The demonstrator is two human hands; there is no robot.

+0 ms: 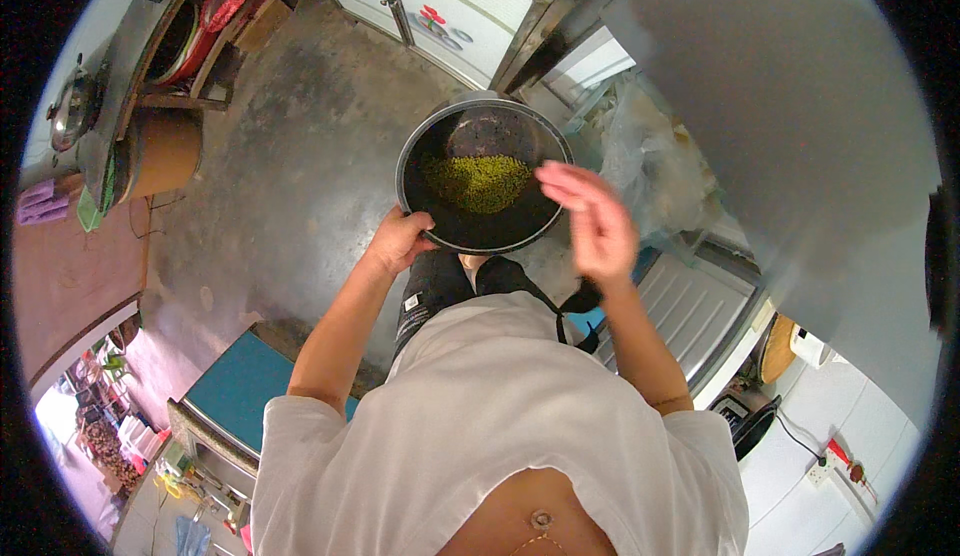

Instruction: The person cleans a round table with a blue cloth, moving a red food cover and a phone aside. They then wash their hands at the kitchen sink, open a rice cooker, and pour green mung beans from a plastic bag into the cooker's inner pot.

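Note:
A round dark pot with a pale metal rim is held in front of my body. Green beans, likely mung beans, lie in a heap on its bottom. My left hand grips the near left rim, thumb over the edge. By the right rim, my right hand is raised and blurred, its fingers together and pointing over the pot's edge. Nothing shows in that hand, and whether its fingertips touch the rim cannot be told.
Cabinet doors with red flower prints stand ahead. Clear plastic bags hang beside a large grey panel at right. A wooden shelf holds cookware at left. A blue-topped counter is at lower left, over a concrete floor.

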